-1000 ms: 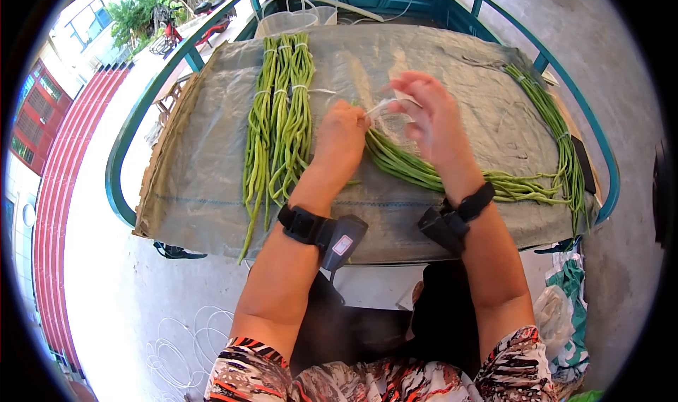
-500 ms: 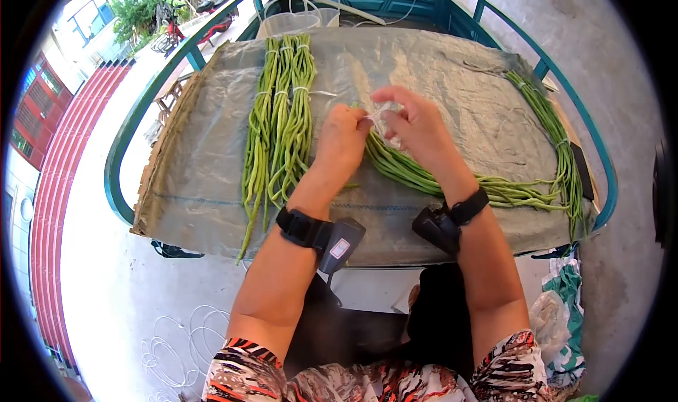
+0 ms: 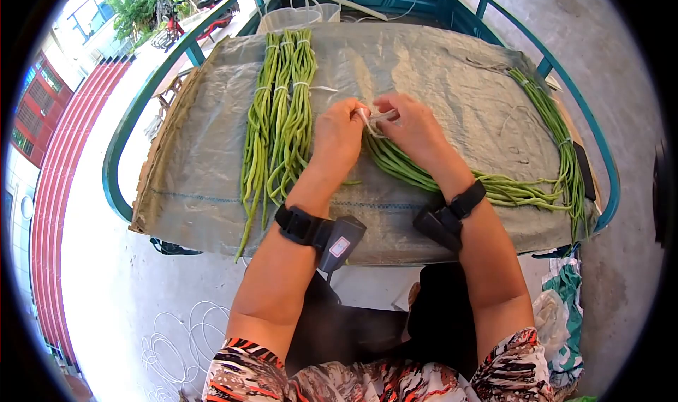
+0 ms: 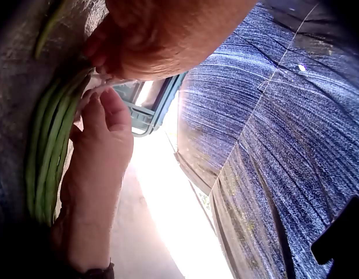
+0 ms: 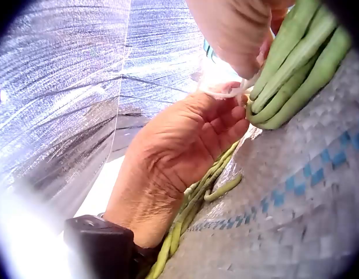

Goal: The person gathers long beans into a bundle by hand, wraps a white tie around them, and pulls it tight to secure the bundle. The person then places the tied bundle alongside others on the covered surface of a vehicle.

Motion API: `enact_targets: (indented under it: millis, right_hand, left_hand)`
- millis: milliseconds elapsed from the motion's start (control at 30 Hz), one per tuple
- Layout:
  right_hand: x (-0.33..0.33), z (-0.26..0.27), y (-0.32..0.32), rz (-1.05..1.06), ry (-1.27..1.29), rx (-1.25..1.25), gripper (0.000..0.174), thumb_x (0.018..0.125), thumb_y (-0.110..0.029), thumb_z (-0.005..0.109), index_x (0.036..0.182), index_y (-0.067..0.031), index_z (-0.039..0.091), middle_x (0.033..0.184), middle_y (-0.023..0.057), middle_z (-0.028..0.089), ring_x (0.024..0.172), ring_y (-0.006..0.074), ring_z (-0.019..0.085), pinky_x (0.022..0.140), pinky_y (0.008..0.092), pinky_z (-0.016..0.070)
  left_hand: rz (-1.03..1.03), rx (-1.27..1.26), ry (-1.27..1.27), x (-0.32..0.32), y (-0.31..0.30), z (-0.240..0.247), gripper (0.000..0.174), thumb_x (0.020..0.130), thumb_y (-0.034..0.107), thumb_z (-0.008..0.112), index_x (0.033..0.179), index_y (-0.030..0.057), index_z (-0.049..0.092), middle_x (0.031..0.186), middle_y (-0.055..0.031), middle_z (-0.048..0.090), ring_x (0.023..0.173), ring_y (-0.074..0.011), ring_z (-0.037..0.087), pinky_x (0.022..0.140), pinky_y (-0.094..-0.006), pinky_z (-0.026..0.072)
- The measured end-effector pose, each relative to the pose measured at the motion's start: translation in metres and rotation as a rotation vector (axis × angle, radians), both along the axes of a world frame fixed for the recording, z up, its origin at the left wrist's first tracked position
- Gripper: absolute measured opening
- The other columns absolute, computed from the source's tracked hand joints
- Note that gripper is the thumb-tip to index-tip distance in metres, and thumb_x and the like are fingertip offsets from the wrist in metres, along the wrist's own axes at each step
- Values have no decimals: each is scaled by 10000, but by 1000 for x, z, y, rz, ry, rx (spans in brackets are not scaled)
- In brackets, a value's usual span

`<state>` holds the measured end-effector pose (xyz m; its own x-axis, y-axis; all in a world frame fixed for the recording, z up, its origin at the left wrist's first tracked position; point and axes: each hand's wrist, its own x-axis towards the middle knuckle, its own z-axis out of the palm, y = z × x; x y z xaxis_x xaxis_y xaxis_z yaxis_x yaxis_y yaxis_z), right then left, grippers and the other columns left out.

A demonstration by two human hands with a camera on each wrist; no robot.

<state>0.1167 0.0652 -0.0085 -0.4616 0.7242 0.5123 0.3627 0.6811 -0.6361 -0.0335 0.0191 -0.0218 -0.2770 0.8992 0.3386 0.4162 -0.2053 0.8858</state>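
Toward the middle of the sheet lies a loose bundle of long green beans (image 3: 402, 165), its near-left end between my two hands. At that end my left hand (image 3: 337, 135) pinches a white plastic string (image 5: 226, 93), curled fingers right against the bean tips (image 5: 258, 116). My right hand (image 3: 415, 128) pinches the same string just to the right, thumb and forefinger together. In the left wrist view the string passes between both hands' fingertips, beside the beans (image 4: 49, 151). Part of the string is hidden behind the fingers.
Several tied bean bundles (image 3: 282, 98) lie on the left of the woven sheet (image 3: 212, 120). Another tied bundle (image 3: 544, 112) lies along the right edge. Teal rails (image 3: 593, 134) flank the sheet, and clear buckets (image 3: 300, 17) stand behind. Coiled white cord (image 3: 169, 349) lies on the ground.
My right hand has come down and left toward my left hand, its fingers closing from spread to a pinch on the string. The left hand stays at the bean ends.
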Motion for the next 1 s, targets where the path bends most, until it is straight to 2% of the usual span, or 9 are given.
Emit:
enact_targets:
  millis: [133, 233, 333, 433, 633, 733, 833, 1000]
  right_hand:
    - [-1, 6, -3, 122, 18, -142, 148, 793, -127, 649, 920, -50, 660, 915, 143, 655, 824, 268, 646, 707, 326, 492]
    - [-2, 6, -1, 23, -94, -300, 166, 794, -144, 659, 927, -45, 662, 916, 137, 660, 815, 253, 646, 709, 316, 492]
    - [-3, -5, 4, 82, 6, -312, 168, 801, -157, 658, 929, -49, 667, 885, 131, 663, 793, 238, 642, 701, 316, 490]
    - [-4, -10, 6, 86, 55, -255, 161, 805, -158, 652, 927, -55, 671, 850, 119, 665, 781, 227, 641, 699, 316, 488]
    - [-4, -8, 7, 64, -3, -328, 169, 807, -162, 637, 930, -50, 667, 837, 117, 665, 782, 229, 641, 699, 316, 487]
    - [-4, -4, 5, 77, -40, -327, 174, 813, -178, 635, 929, -51, 663, 832, 107, 666, 771, 205, 640, 691, 305, 484]
    - [-3, -4, 5, 129, 42, -402, 153, 824, -165, 632, 918, -46, 654, 807, 83, 661, 751, 151, 622, 676, 276, 474]
    - [1, -4, 10, 182, 90, -533, 123, 830, -128, 630, 903, -30, 642, 779, 26, 631, 729, 96, 569, 656, 237, 451]
  left_hand:
    - [-12, 8, 3, -3, 5, -5, 162, 889, 148, 600, 886, -13, 619, 635, -19, 563, 544, -79, 494, 503, -231, 403]
    - [78, 1, 74, 0, 2, 0, 174, 891, 155, 594, 895, -19, 591, 671, -47, 608, 569, -97, 554, 522, -234, 448]
    - [103, -31, -18, 1, 2, 1, 193, 852, 181, 602, 863, -12, 614, 731, -171, 641, 697, -315, 625, 645, -384, 479]
    - [100, -63, -39, 0, 4, 2, 213, 850, 202, 609, 850, -12, 614, 723, -178, 637, 692, -310, 626, 644, -385, 478]
    - [110, -90, -109, 1, 2, 7, 260, 842, 242, 599, 813, -17, 612, 696, -181, 628, 683, -310, 624, 640, -380, 475]
    - [85, -132, -96, 0, -1, 10, 225, 893, 227, 552, 836, 10, 560, 709, -39, 606, 594, -97, 556, 545, -247, 463]
    - [85, -175, -120, -1, -1, 12, 225, 897, 232, 529, 837, 18, 564, 736, -33, 600, 598, -95, 540, 553, -242, 451]
    - [-63, -33, -193, 0, 0, 14, 192, 898, 214, 541, 877, 31, 592, 732, 0, 563, 609, -74, 491, 557, -216, 406]
